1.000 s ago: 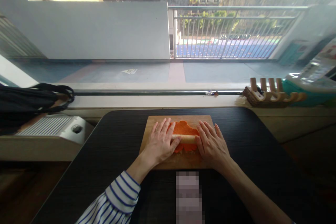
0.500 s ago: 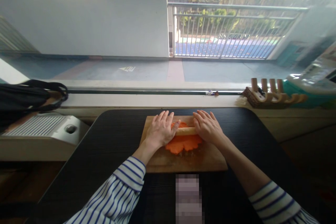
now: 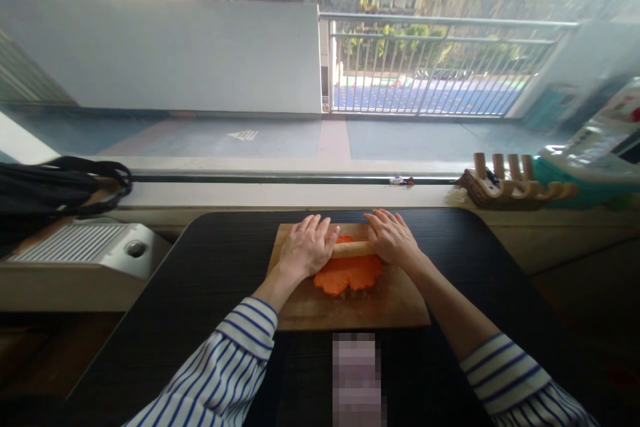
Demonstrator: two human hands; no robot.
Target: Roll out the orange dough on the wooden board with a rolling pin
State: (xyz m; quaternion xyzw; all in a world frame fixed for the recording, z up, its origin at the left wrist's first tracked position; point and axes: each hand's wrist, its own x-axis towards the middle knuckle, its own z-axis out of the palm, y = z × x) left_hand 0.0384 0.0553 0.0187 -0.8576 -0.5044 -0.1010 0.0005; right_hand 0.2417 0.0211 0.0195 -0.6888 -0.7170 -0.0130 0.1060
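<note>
A light wooden rolling pin (image 3: 353,249) lies crosswise on a flattened sheet of orange dough (image 3: 349,275) with a ragged near edge. Under both is a wooden board (image 3: 350,313). My left hand (image 3: 309,245) is laid over the pin's left end, fingers pointing away and thumb along the pin. Over the right end, my right hand (image 3: 393,238) presses down with its fingers bent across the pin. Both palms hide the pin's ends. Part of the dough shows beyond the pin, between my hands.
The board rests on a black table (image 3: 225,260) before a window sill (image 3: 250,193). On the sill stand a wooden rack (image 3: 515,187) and a teal container (image 3: 555,173). A black bag (image 3: 50,187) and a white slotted appliance (image 3: 80,247) are at left. A pixelated patch (image 3: 356,380) covers something in front.
The rolling pin and both hands have shifted slightly away from me, toward the board's far edge. The view has tilted a little, so the background sits lower.
</note>
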